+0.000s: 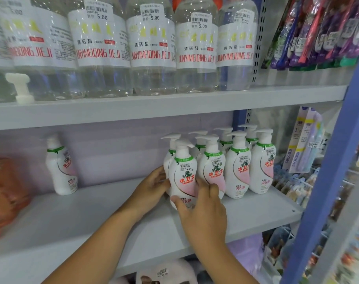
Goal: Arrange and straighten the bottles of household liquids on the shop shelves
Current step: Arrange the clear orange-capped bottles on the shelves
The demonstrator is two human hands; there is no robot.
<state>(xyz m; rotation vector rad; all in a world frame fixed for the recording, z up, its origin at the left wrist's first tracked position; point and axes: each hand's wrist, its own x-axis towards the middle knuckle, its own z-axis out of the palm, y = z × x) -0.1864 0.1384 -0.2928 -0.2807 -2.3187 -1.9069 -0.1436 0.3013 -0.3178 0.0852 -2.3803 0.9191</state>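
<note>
A white pump bottle (182,173) with a pink and green label stands at the front of a group of several like bottles (239,167) on the middle shelf (92,218). My left hand (152,187) grips its left side and my right hand (203,212) wraps its lower front. A single bottle of the same kind (61,167) stands apart at the back left, without a pump head. Large clear cleaner bottles (152,48) with white labels line the upper shelf (154,105).
A loose white pump part (21,88) lies on the upper shelf at left. Orange packs (4,191) sit at the far left of the middle shelf. Toothbrush packs (322,31) hang at right behind a blue upright (326,181).
</note>
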